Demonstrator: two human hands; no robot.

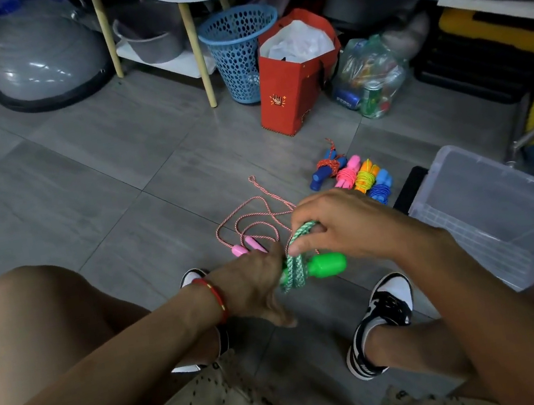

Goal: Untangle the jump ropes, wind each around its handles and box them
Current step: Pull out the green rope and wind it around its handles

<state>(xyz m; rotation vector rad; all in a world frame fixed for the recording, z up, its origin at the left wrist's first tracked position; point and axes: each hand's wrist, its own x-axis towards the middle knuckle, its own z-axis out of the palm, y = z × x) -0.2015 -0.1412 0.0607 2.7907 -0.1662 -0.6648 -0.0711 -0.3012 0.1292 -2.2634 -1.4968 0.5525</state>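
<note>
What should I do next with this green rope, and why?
Probably lay one more turn round the green handles: the right hand pinches a loop of green rope, the left hand steadies the bundle, and the winding looks unfinished. Four wound ropes lie beside the box.

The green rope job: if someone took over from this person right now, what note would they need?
Left hand grips the green handles; right hand pinches the green rope, partly wound around them.
Done: four wound ropes lie together on the floor.
Left: finish winding green; the pink rope lies loose on the floor, unwound.
The clear box sits to the right with no ropes in it; all ropes are unboxed.
</note>
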